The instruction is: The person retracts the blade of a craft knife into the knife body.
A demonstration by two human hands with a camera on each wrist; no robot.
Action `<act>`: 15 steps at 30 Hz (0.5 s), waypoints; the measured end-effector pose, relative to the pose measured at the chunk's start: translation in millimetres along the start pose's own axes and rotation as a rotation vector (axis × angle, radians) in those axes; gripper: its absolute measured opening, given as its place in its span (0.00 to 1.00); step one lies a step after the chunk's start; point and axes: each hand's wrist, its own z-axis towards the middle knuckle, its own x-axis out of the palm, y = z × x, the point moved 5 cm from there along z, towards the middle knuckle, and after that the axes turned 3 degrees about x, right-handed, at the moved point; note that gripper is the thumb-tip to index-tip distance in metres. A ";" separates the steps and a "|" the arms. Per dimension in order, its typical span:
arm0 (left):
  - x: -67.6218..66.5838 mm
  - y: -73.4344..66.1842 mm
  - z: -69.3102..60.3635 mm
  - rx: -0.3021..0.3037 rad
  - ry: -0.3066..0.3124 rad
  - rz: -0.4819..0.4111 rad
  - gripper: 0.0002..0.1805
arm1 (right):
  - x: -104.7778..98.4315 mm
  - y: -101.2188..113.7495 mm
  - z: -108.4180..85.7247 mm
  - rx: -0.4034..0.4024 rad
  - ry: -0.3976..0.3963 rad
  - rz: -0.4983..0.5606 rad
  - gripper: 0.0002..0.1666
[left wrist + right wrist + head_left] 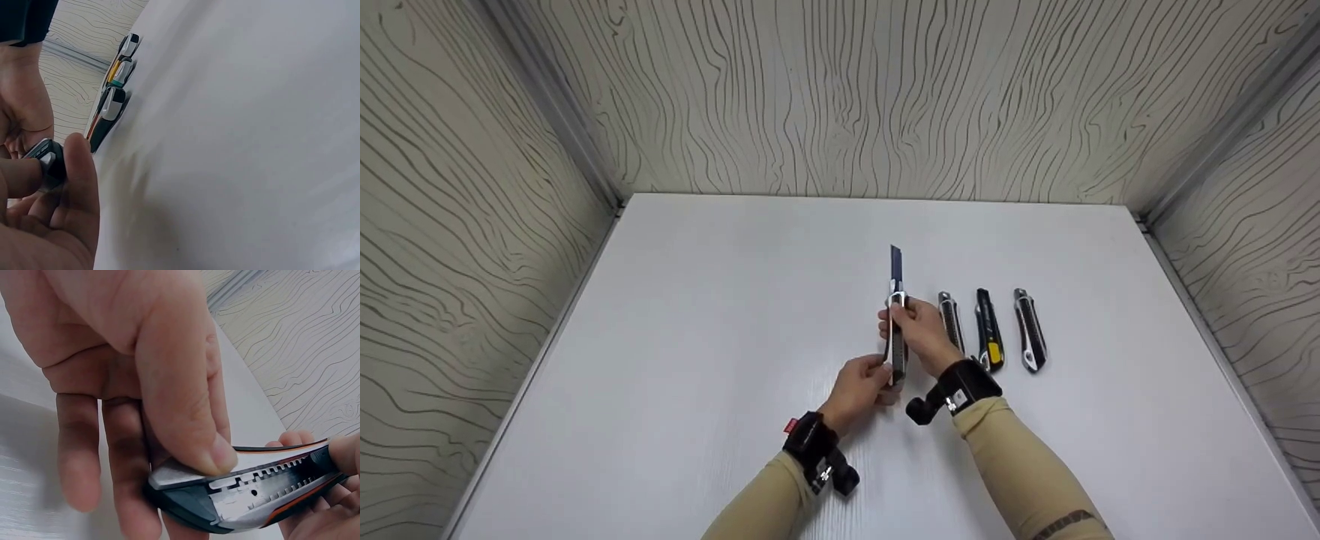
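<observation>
Both hands hold one utility knife [897, 346] above the white table, its long dark blade [895, 262] out and pointing at the back wall. The right hand [924, 330] grips the front half of the handle, thumb on top near the slider. The left hand [856, 391] pinches the rear end, and its thumb lies on the silver body in the right wrist view. A toothed slot [264, 481] shows along the handle there, with black and orange edging. Just right of the right hand lies a silver and black utility knife [950, 319], partly covered by that hand.
A black utility knife with a yellow part [990, 330] lies farther right, and another silver and black utility knife [1030, 331] beyond it. Wood-grain panels [840, 97] enclose the white table [697, 300] at the back and sides.
</observation>
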 end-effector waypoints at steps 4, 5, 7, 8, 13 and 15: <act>-0.7 0.0 -0.1 0.000 -0.007 0.004 0.12 | 0.0 0.8 -1.3 0.000 0.004 0.001 0.20; -0.9 0.2 0.0 0.001 -0.009 0.006 0.12 | -0.2 1.1 -1.6 -0.001 0.005 0.004 0.20; -0.7 0.5 0.5 0.001 -0.007 0.000 0.12 | -0.6 1.2 -2.0 -0.003 0.007 0.011 0.20; -0.6 0.9 0.9 0.002 -0.004 -0.006 0.12 | -0.7 1.1 -1.9 -0.002 0.006 0.014 0.20; 0.0 2.1 2.3 0.002 0.000 -0.035 0.11 | -0.2 -0.4 -0.1 -0.003 0.007 0.018 0.18; -0.5 2.6 2.7 0.004 -0.009 -0.032 0.11 | 0.4 -0.6 0.6 -0.001 0.006 0.014 0.18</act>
